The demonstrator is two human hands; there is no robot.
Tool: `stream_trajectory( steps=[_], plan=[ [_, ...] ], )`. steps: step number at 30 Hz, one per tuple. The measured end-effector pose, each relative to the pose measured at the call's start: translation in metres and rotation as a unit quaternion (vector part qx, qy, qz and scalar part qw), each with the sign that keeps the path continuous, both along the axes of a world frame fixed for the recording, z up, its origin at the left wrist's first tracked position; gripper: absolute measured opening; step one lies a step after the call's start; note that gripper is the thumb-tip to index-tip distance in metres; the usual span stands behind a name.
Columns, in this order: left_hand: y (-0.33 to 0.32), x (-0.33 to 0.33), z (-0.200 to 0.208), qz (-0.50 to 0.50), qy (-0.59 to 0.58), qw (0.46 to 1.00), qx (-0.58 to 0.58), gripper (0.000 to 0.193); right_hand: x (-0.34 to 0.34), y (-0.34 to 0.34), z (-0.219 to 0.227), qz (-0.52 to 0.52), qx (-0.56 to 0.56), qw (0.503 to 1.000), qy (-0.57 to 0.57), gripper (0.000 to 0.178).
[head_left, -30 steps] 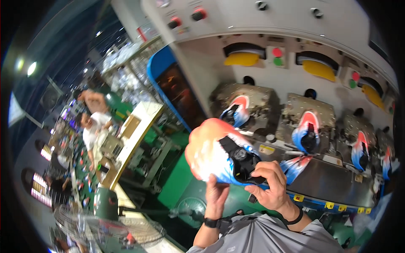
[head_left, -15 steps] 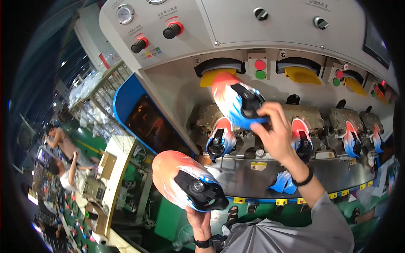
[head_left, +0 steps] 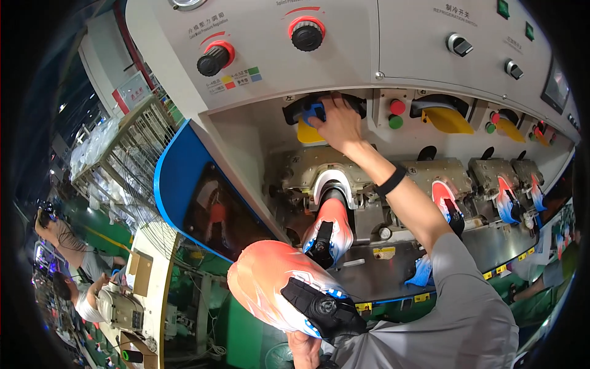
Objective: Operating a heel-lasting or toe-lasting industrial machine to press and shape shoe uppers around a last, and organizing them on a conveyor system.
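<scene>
My left hand (head_left: 304,348), low in the middle, is closed under the heel end of an orange-red, white and blue shoe upper (head_left: 261,277) with a black lacing panel. My right hand (head_left: 342,125) reaches up to the leftmost dark slot of the machine, above its yellow flap (head_left: 310,135). Its fingers are closed on a second shoe upper (head_left: 313,114); only a blue part shows, the rest hidden in the slot. Below my right forearm, another upper (head_left: 334,222) sits on a dark form in front of a white-rimmed metal mould (head_left: 335,175).
More moulds with uppers (head_left: 444,197) line the machine to the right. A blue piece (head_left: 421,270) lies on the metal ledge (head_left: 393,258). Knobs (head_left: 307,35) and buttons (head_left: 397,107) are on the machine's front. At left stand a wire rack (head_left: 123,141) and a bench (head_left: 153,258), with people beyond.
My right hand has carried its upper up and left into the slot. The upper at the left mould now sits forward of the mould, towards me. My left hand still holds its upper, slightly lower.
</scene>
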State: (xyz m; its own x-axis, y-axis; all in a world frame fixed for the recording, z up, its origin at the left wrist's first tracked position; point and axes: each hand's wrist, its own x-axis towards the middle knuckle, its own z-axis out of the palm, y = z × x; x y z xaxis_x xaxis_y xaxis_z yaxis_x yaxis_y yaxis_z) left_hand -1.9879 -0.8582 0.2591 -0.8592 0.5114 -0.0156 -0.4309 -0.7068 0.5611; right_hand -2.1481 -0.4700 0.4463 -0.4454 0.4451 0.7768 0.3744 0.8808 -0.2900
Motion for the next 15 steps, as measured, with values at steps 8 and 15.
stream_trajectory(
  steps=[8,15],
  plan=[
    [0.006,0.022,-0.011,0.036,-0.079,0.995,-0.048,0.099,0.106,0.079,-0.059,0.131,-0.221,0.939,0.231,0.036],
    [0.036,0.03,0.009,0.063,-0.043,0.994,-0.078,0.105,0.121,0.107,-0.061,0.022,-0.249,0.964,0.095,0.044]
  ],
)
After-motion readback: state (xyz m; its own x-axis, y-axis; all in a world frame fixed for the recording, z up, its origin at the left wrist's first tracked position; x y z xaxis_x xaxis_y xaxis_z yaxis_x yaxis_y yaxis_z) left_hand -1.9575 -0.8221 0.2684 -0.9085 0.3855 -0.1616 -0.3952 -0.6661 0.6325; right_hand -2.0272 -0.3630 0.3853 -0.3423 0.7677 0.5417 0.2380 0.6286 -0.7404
